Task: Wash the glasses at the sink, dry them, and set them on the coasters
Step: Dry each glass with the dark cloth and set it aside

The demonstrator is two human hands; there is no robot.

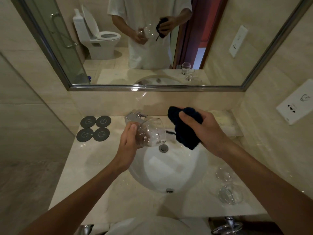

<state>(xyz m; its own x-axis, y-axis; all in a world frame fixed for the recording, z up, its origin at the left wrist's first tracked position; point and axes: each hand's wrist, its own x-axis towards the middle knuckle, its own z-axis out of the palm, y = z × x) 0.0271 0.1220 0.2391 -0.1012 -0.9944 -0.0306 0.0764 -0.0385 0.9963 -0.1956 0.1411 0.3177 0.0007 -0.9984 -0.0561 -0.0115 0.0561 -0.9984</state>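
My left hand (129, 139) grips a clear glass (152, 133) by its base, tilted with the mouth toward the right, above the white sink basin (169, 168). My right hand (201, 131) holds a bunched dark blue cloth (183, 131) just right of the glass, apart from it. Several round grey coasters (93, 128) lie bare on the counter at the back left. Two more clear glasses (225, 173) (230, 195) stand on the counter to the right of the basin.
A chrome faucet (135, 116) stands behind the basin, partly hidden by the glass. The drain (163, 148) sits under the glass. A mirror (152, 39) covers the wall ahead. A wall socket plate (295, 107) is on the right wall.
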